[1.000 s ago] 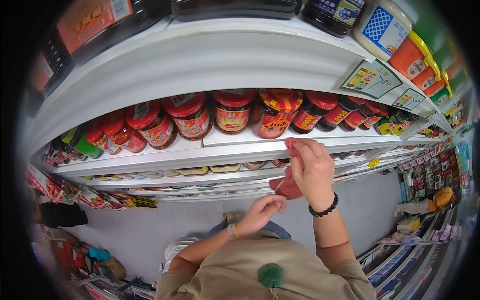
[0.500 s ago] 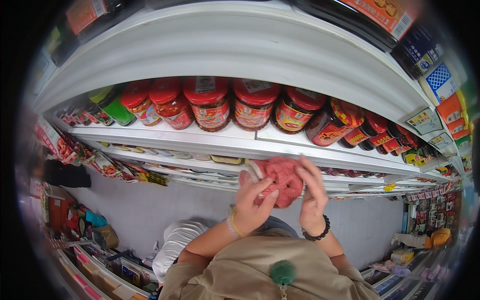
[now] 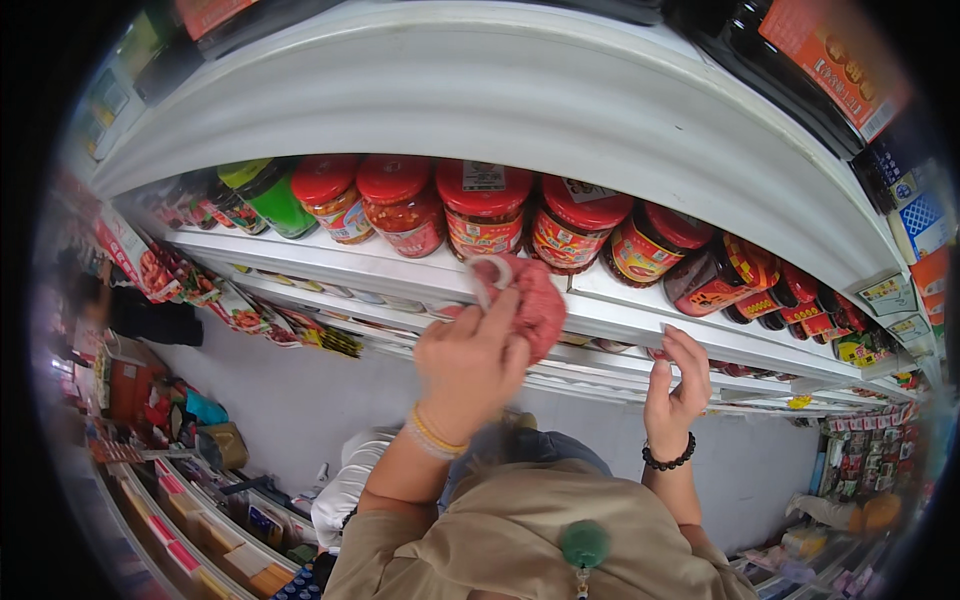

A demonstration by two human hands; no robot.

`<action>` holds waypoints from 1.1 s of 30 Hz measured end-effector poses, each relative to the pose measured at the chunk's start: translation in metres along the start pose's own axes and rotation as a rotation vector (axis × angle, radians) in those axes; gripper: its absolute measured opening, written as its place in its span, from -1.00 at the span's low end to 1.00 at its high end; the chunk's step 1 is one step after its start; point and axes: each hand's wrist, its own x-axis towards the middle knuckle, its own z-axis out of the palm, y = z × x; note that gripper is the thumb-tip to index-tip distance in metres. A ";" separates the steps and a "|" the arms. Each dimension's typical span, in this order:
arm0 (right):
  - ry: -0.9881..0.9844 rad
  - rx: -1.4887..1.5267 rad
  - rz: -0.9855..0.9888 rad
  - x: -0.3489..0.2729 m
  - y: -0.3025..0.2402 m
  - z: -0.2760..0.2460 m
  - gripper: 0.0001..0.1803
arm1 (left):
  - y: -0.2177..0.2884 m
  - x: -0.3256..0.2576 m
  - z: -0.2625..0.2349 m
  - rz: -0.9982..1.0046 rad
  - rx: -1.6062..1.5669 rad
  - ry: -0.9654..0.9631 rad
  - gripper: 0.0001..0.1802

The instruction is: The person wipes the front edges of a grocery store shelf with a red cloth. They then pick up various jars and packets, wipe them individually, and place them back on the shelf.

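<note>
A crumpled reddish-pink cloth [image 3: 541, 312] with a pale edge is gripped in my left hand [image 3: 470, 360]. It hangs at the front edge of a white shelf [image 3: 620, 312], just below the red-lidded jars; whether it touches the edge I cannot tell. Closest to it is a jar with a red label [image 3: 486, 205], and another red-lidded jar [image 3: 577, 225] stands to its right. My right hand [image 3: 677, 390], a dark bead bracelet at its wrist, is empty below the shelf's edge. Its thumb and fingers are apart.
More jars [image 3: 400, 205] and a green-labelled bottle [image 3: 275, 200] line the shelf to the left. An upper white shelf board [image 3: 480, 95] overhangs them. Hanging packets [image 3: 150, 265] stick out at the left. Behind on the left, a person in white [image 3: 360, 480] is close to me.
My left hand has carried the cloth up and left to the shelf's edge. My right hand has come away from the cloth and moved right. The view has shifted slightly.
</note>
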 end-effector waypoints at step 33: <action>0.416 0.532 -0.612 0.032 -0.096 -0.163 -0.54 | 0.007 -0.086 0.037 -0.216 -0.585 0.083 -0.58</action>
